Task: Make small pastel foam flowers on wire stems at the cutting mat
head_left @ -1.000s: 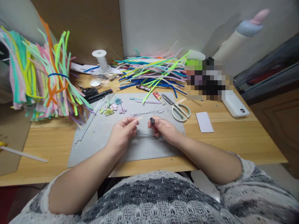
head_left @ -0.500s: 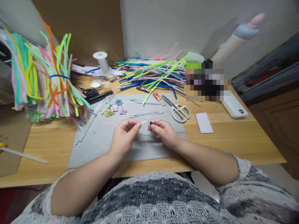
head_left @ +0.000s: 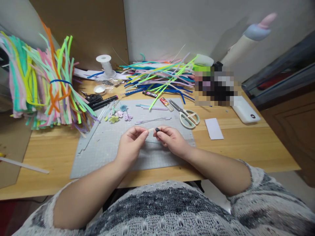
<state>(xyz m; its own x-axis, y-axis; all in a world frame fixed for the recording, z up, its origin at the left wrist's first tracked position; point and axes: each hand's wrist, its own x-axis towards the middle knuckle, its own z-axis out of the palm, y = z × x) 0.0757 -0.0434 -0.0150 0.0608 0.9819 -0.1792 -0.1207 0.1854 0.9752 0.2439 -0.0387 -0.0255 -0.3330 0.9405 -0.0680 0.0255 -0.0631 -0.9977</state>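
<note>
Over the grey cutting mat [head_left: 98,154], my left hand [head_left: 133,139] is closed, pinching a short cream-coloured piece of pipe cleaner [head_left: 151,130] between thumb and fingertip. Opposite it, my right hand [head_left: 171,137] is closed on a small black round-ended object [head_left: 157,130]; the rest of it is hidden in the fingers. The tip of the cream piece reaches the right fingertips, but I cannot tell whether it touches the black object. Just beyond the hands lie thin wire stems [head_left: 154,121] and several small fuzzy flowers [head_left: 114,119] in yellow, pink, lilac and blue.
Scissors [head_left: 189,118] and a red lighter [head_left: 166,104] lie at the mat's far right. Loose pipe cleaners [head_left: 159,77] are heaped behind, near a white spool [head_left: 107,67]. A big pipe cleaner bundle [head_left: 49,88] stands left. A white card [head_left: 214,128] and white case [head_left: 246,110] are right.
My right hand has moved slightly left, so the black object is now close against the tip of the cream piece. The black object has tilted a little. My left hand keeps its pinch.
</note>
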